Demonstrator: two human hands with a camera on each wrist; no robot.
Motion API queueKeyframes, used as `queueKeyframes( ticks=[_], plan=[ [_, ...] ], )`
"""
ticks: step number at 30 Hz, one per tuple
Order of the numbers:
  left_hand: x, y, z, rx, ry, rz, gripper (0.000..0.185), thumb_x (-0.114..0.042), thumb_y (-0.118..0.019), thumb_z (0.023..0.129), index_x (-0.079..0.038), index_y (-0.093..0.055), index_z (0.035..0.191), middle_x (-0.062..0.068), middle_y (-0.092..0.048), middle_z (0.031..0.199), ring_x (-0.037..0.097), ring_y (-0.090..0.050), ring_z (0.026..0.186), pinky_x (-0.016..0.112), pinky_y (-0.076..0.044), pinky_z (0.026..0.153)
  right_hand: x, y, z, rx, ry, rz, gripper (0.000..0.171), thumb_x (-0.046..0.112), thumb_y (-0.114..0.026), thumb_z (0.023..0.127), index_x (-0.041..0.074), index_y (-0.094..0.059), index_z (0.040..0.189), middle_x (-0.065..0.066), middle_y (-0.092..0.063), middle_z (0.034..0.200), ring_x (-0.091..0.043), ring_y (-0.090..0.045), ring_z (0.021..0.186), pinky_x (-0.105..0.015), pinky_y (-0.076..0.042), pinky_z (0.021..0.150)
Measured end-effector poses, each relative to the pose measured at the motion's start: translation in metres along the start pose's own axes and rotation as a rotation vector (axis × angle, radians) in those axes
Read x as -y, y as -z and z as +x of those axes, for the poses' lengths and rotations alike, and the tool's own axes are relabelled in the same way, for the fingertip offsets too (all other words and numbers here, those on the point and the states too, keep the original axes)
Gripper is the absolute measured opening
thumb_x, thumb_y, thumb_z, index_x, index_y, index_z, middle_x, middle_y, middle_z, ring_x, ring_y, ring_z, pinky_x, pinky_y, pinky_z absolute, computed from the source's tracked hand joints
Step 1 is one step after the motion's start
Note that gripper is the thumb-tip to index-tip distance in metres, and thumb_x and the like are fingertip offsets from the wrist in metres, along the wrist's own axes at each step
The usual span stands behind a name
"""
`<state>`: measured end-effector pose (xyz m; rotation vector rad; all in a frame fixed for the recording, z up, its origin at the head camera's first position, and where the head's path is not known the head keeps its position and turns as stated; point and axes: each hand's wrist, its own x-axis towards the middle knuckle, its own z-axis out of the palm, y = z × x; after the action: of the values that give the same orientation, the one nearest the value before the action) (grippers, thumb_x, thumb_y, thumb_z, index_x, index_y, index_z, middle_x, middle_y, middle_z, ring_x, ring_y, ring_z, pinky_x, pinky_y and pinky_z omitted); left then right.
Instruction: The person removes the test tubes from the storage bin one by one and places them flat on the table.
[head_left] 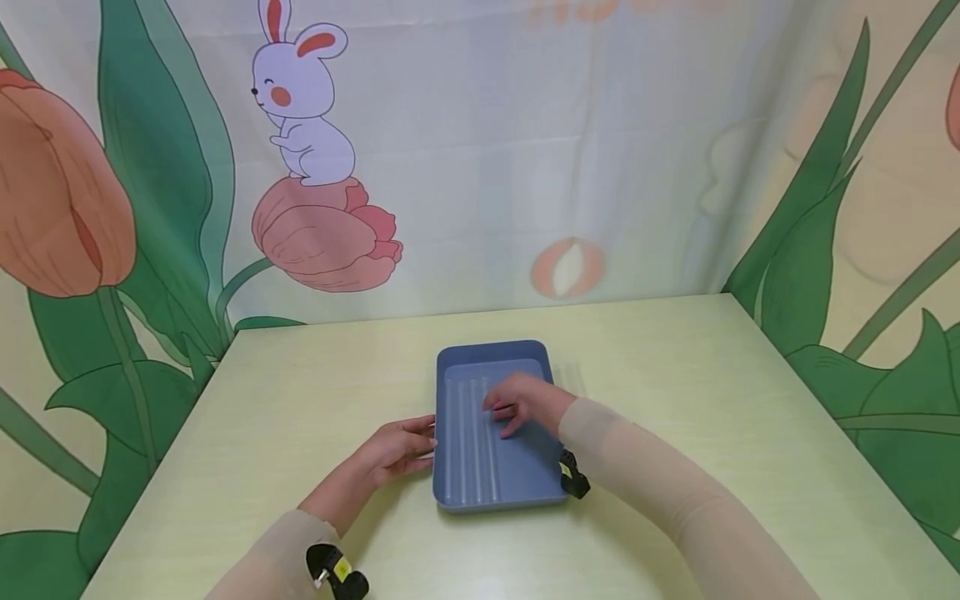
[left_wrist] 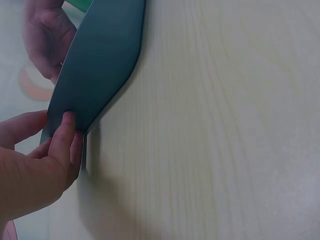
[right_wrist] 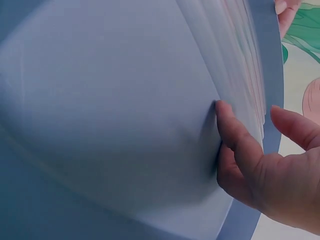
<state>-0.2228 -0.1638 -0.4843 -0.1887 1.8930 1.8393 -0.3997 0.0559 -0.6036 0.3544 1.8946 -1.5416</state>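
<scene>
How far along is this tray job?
Seemingly done: several clear tubes lie side by side in the blue tray. In hand: the right hand is at their right edge; the left hand touches the tray's side. Probably left: clear pieces right of the tray.

Head cam bright; wrist cams dimmer, blurry; soft shadows on tbl [head_left: 675,367].

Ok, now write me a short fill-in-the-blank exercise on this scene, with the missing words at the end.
1. The tray is coloured ____.
2. In the head view, clear tube-like pieces lie in the tray's ____ half.
3. The person's ____ hand is inside the tray.
4. The animal drawn on the backdrop is a ____.

Missing words: blue; left; right; rabbit.
</scene>
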Motion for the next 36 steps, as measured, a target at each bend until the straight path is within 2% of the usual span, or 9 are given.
queueKeyframes(
  ticks=[6, 13, 18, 19, 21, 25, 28, 31, 36],
  plan=[
    [0.000, 0.001, 0.000, -0.014, 0.008, 0.001, 0.061, 0.005, -0.055, 0.098, 0.004, -0.035, 0.156, 0.028, -0.037, 0.161, 0.020, -0.065, 0.118, 0.028, -0.061, 0.088, 0.005, -0.011, -0.015, -0.044, 0.022, -0.019, 0.065, -0.004, -0.074, 0.081, -0.001, -0.046, 0.139, -0.023, -0.059, 0.132, -0.032, -0.062, 0.105, -0.054, -0.063, 0.072],
    [-0.001, 0.003, -0.001, -0.010, -0.003, 0.008, 0.062, 0.004, -0.055, 0.098, 0.005, -0.033, 0.156, 0.029, -0.036, 0.161, 0.019, -0.065, 0.116, 0.028, -0.061, 0.088, -0.006, -0.014, 0.021, -0.079, 0.043, -0.032, 0.047, -0.010, -0.073, 0.075, -0.001, -0.052, 0.116, -0.013, -0.061, 0.106, -0.028, -0.060, 0.090, -0.049, -0.064, 0.066],
    [-0.001, 0.003, -0.002, -0.007, -0.001, 0.011, 0.062, 0.003, -0.055, 0.098, 0.005, -0.033, 0.157, 0.029, -0.036, 0.161, 0.018, -0.065, 0.116, 0.026, -0.060, 0.086, 0.019, -0.022, -0.062, -0.080, 0.039, -0.048, 0.046, -0.009, -0.071, 0.081, -0.002, -0.055, 0.124, -0.014, -0.063, 0.112, -0.028, -0.060, 0.098, -0.047, -0.065, 0.070],
    [0.000, 0.002, -0.002, -0.005, 0.000, 0.013, 0.062, 0.003, -0.055, 0.099, 0.005, -0.033, 0.157, 0.029, -0.036, 0.161, 0.018, -0.065, 0.116, 0.026, -0.060, 0.085, 0.020, -0.021, -0.064, -0.074, 0.037, -0.043, 0.046, -0.008, -0.071, 0.081, -0.002, -0.055, 0.124, -0.014, -0.063, 0.112, -0.027, -0.060, 0.096, -0.047, -0.065, 0.069],
    [0.001, 0.001, -0.002, -0.006, 0.001, 0.014, 0.062, 0.003, -0.055, 0.099, 0.005, -0.033, 0.157, 0.029, -0.037, 0.161, 0.017, -0.065, 0.114, 0.025, -0.060, 0.085, 0.014, -0.017, -0.044, -0.067, 0.030, -0.031, 0.050, -0.008, -0.072, 0.082, -0.001, -0.054, 0.128, -0.014, -0.062, 0.117, -0.027, -0.060, 0.098, -0.048, -0.065, 0.071],
    [0.000, 0.001, -0.002, 0.004, -0.009, 0.008, 0.062, 0.004, -0.054, 0.098, 0.006, -0.032, 0.157, 0.031, -0.036, 0.161, 0.018, -0.065, 0.115, 0.028, -0.060, 0.088, -0.025, 0.004, 0.090, -0.046, 0.007, 0.008, 0.060, -0.005, -0.078, 0.078, 0.002, -0.053, 0.132, -0.016, -0.061, 0.122, -0.030, -0.062, 0.097, -0.053, -0.064, 0.073],
    [0.000, 0.001, -0.002, 0.014, -0.018, 0.003, 0.063, 0.005, -0.053, 0.098, 0.007, -0.031, 0.157, 0.031, -0.035, 0.161, 0.018, -0.065, 0.115, 0.029, -0.060, 0.090, -0.037, 0.015, 0.132, -0.026, 0.005, 0.024, 0.068, -0.002, -0.083, 0.074, 0.005, -0.054, 0.135, -0.018, -0.062, 0.127, -0.032, -0.064, 0.097, -0.055, -0.063, 0.072],
    [0.001, 0.001, -0.001, 0.013, -0.013, -0.001, 0.062, 0.005, -0.053, 0.098, 0.007, -0.032, 0.156, 0.031, -0.036, 0.161, 0.016, -0.065, 0.112, 0.027, -0.060, 0.087, -0.032, 0.018, 0.124, -0.004, 0.000, 0.035, 0.064, -0.002, -0.084, 0.074, 0.004, -0.057, 0.131, -0.018, -0.061, 0.124, -0.032, -0.065, 0.094, -0.054, -0.064, 0.072],
    [0.001, 0.001, 0.000, 0.007, -0.008, -0.004, 0.061, 0.005, -0.053, 0.098, 0.007, -0.033, 0.156, 0.031, -0.037, 0.160, 0.013, -0.066, 0.106, 0.026, -0.060, 0.085, -0.006, 0.010, 0.054, 0.004, -0.004, 0.025, 0.045, -0.004, -0.073, 0.084, 0.001, -0.057, 0.126, -0.018, -0.058, 0.122, -0.030, -0.064, 0.088, -0.048, -0.064, 0.074]
  ],
)
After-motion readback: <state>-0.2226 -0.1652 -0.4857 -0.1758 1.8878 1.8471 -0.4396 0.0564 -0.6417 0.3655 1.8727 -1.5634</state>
